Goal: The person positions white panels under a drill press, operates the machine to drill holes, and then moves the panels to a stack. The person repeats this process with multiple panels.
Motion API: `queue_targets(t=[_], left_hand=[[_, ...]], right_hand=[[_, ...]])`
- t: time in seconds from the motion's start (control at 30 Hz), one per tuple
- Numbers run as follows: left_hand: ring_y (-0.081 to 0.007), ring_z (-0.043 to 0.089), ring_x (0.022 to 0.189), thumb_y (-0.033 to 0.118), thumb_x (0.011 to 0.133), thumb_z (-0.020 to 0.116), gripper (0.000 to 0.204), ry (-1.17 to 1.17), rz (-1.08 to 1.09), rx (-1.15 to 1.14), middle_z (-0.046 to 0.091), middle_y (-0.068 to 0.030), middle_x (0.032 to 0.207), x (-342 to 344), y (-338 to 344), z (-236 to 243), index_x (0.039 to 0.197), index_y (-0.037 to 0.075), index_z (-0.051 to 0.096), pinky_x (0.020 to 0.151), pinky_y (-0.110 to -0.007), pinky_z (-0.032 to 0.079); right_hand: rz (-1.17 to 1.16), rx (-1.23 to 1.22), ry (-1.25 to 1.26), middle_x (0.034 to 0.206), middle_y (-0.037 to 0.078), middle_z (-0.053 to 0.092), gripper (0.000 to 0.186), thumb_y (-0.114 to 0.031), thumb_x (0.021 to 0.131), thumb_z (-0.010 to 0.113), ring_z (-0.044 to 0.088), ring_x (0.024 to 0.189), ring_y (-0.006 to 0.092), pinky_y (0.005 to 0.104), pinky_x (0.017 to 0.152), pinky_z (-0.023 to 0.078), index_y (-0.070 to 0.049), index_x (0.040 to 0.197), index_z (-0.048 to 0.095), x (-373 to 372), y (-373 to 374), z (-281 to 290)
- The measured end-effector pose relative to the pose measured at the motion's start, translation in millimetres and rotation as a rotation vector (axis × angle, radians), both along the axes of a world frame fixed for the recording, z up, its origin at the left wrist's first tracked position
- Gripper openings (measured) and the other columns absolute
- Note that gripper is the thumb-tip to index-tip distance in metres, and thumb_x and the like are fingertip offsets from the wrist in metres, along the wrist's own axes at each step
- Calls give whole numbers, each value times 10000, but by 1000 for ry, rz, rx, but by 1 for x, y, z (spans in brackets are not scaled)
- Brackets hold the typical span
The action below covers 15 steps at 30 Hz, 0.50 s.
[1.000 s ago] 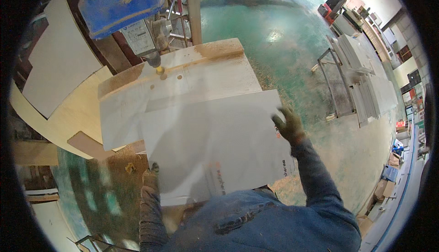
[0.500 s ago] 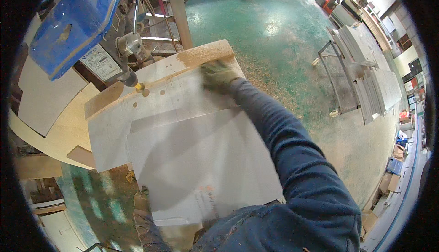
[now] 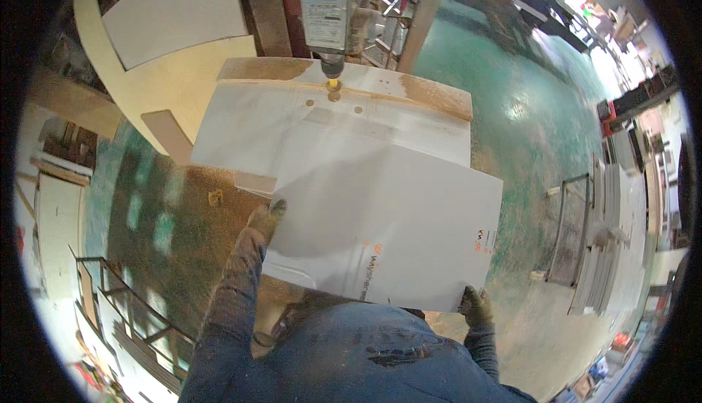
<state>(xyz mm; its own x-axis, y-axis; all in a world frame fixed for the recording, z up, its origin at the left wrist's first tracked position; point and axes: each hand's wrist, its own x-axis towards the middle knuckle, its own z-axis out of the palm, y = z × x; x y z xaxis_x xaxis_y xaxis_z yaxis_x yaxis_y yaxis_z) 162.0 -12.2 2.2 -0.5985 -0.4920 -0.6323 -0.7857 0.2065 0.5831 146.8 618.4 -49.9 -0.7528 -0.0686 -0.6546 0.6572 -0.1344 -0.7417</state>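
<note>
A large white panel [image 3: 409, 206] with orange and dark print lies tilted between me and the drill press [image 3: 325, 27]. My left hand [image 3: 267, 219], gloved, grips its left edge. At its near right corner my right hand [image 3: 477, 306], also gloved, has its fingers wrapped over the edge. The panel's far part rests on the pale work board [image 3: 234, 122], which has a few round holes. Above that board hangs the yellow drill bit [image 3: 333, 84], close to the wooden fence strip [image 3: 424, 102]. The undersides of both hands are hidden.
Sawdust lies on both ends of the work board. A curved cream board [image 3: 131, 74] stands at the far left. Stacked grey panels [image 3: 607, 235] sit by a metal frame [image 3: 563, 227] on the right. Another rack [image 3: 139, 315] with boards is at lower left.
My right hand has come back from the sawdust by the fence to the panel's near right corner. The view has turned, bringing the drill press to the middle. My left hand stays on the left edge.
</note>
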Motion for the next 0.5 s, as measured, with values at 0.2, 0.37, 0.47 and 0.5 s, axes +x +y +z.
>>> queue_targets(t=[0.2,0.37,0.47,0.5], left_hand=[[-397,609,1199,500,885,713,803,455,67,-285,561,-283,1371,-18,27,-46,1441,-22,462,996,-464,516],[-428,459,1363,440,883,694,738,369,-178,-632,465,-253,1482,-39,40,-33,1435,-2,482,1119,-515,408],[-423,424,1394,423,867,703,744,400,-385,-888,506,-235,1449,-56,50,-17,1440,3,484,1169,-533,322],[-417,398,1415,435,870,696,757,430,-442,-958,487,-231,1472,-60,50,-5,1450,2,477,1194,-528,282]], right_hand=[[-101,185,195,846,37,672,318,-315,885,796,668,679,183,356,521,546,-55,1009,662,-48,-13,21],[-97,258,140,810,32,664,331,-342,855,823,647,624,180,342,473,514,-86,995,665,-93,-25,34],[-195,111,152,798,35,669,347,-358,851,819,652,617,185,344,474,516,-80,995,668,-111,-7,-5],[-50,290,205,792,34,673,373,-370,834,832,656,613,193,354,471,514,-74,991,668,-117,-8,-1]])
